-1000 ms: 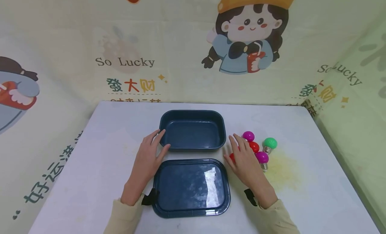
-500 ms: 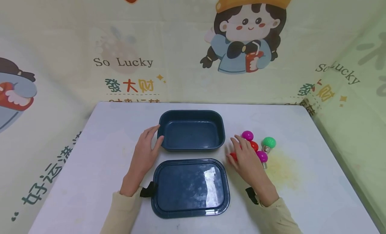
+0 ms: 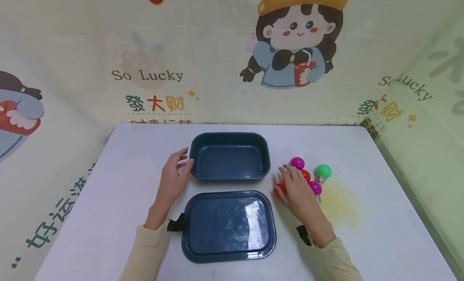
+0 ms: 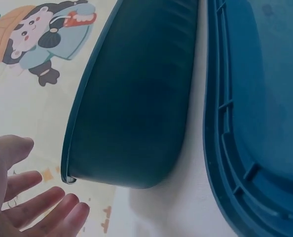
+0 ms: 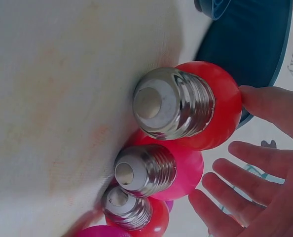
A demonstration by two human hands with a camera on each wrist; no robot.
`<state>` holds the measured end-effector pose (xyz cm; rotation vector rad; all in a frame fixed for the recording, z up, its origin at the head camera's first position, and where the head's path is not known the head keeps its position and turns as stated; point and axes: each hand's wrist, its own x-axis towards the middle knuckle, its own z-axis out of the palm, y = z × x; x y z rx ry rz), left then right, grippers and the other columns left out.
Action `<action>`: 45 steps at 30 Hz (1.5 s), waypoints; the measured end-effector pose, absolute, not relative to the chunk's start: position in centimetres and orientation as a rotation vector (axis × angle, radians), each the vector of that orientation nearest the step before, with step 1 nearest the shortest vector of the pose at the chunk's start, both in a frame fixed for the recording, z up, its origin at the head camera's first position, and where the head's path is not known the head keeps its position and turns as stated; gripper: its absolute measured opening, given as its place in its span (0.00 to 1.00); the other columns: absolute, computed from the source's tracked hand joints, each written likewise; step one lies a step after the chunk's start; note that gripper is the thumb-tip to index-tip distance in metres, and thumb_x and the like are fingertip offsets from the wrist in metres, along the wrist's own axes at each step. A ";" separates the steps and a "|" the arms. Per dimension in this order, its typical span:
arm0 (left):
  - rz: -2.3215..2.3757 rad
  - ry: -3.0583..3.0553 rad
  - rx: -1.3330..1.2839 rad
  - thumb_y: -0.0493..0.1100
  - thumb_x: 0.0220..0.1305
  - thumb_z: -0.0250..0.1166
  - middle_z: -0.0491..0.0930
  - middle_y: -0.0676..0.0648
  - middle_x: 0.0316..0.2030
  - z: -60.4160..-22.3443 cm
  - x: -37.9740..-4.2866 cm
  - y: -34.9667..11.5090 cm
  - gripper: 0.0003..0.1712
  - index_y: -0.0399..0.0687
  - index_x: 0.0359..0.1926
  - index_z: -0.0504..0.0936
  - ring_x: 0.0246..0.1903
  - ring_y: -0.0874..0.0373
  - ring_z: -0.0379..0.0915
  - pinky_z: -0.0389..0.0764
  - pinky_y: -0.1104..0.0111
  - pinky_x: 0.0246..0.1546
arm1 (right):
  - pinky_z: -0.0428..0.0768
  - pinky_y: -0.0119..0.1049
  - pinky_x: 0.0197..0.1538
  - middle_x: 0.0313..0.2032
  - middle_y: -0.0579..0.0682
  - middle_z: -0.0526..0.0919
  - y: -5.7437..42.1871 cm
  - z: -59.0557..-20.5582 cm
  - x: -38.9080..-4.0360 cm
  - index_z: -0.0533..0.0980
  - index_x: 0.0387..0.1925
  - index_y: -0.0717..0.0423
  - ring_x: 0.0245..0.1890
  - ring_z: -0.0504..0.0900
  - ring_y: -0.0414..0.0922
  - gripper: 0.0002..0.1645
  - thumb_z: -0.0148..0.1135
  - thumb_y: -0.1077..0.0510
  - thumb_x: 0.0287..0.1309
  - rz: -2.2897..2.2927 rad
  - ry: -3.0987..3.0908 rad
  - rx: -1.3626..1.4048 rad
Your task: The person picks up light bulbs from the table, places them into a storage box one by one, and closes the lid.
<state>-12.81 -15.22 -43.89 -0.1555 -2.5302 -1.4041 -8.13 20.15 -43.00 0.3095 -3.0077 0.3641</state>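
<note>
Left hand (image 3: 172, 181) by the tub (image 3: 230, 161), right hand (image 3: 298, 193) by the bulbs (image 3: 315, 188), both loosely spread; I see white table (image 3: 380, 224), printed cloth (image 3: 224, 83), one tub, one lid (image 3: 226, 226), bulbs (at least five).

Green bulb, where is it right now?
In the head view, the green bulb lies on the right side of the table, just up and right of the lower purple bulb beside the right hand.
</note>
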 end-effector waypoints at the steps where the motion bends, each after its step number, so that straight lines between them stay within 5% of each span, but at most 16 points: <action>1: -1.415 -2.529 -0.149 0.46 0.73 0.59 0.72 0.38 0.63 -43.9 -12.9 -15.3 0.28 0.40 0.69 0.68 0.60 0.45 0.72 0.76 0.53 0.58 | 0.81 0.56 0.51 0.64 0.63 0.69 20.2 -43.0 -8.2 0.68 0.66 0.61 0.66 0.66 0.60 0.45 0.78 0.55 0.48 0.365 -3.006 0.310; 35: -1.800 -2.493 0.009 0.43 0.74 0.56 0.75 0.40 0.62 -45.0 -14.6 -15.9 0.23 0.47 0.68 0.72 0.62 0.47 0.71 0.70 0.50 0.63 | 0.86 0.44 0.40 0.47 0.56 0.80 20.4 -43.1 -7.0 0.81 0.51 0.57 0.50 0.78 0.52 0.36 0.85 0.57 0.35 0.358 -2.941 0.490; 45: -1.845 -2.493 0.043 0.37 0.74 0.54 0.73 0.34 0.63 -42.5 -13.3 -14.9 0.24 0.37 0.68 0.70 0.63 0.44 0.71 0.69 0.50 0.64 | 0.86 0.45 0.40 0.47 0.55 0.80 20.7 -43.5 -6.8 0.82 0.49 0.57 0.51 0.77 0.53 0.33 0.84 0.60 0.36 0.371 -2.961 0.484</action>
